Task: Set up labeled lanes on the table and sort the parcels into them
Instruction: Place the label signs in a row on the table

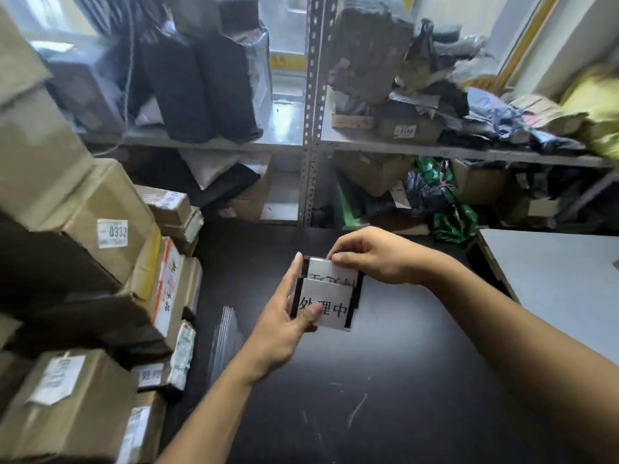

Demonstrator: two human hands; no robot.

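Item: black-framed label holder, held over the middle of the dark worktop; whether its base touches the worktop cannot be told. Contents: a front card, white, printed 处理中, and a rear card standing higher, its print partly covered. Left hand: wrapped round the holder's left side, fingers flat up the edge, thumb pressed on the front card's lower corner. Right hand: fingertips pinching the rear card's top margin. Handling, by judgement: the assembly looks light and one-hand manageable; the frame looks stiff and probably smooth, so a grip across its side edges suits it better than pressure on the face. The cards look like thin paper, liable to crease or buckle, and are best taken by the top margin and moved straight along the slot. Associated stock: stacked cardboard parcels, some with numbered stickers, along the worktop's left edge; a sheaf of clear plastic sleeves lying on the worktop toward that same edge; metal shelving loaded with bags and boxes behind the worktop's far edge.
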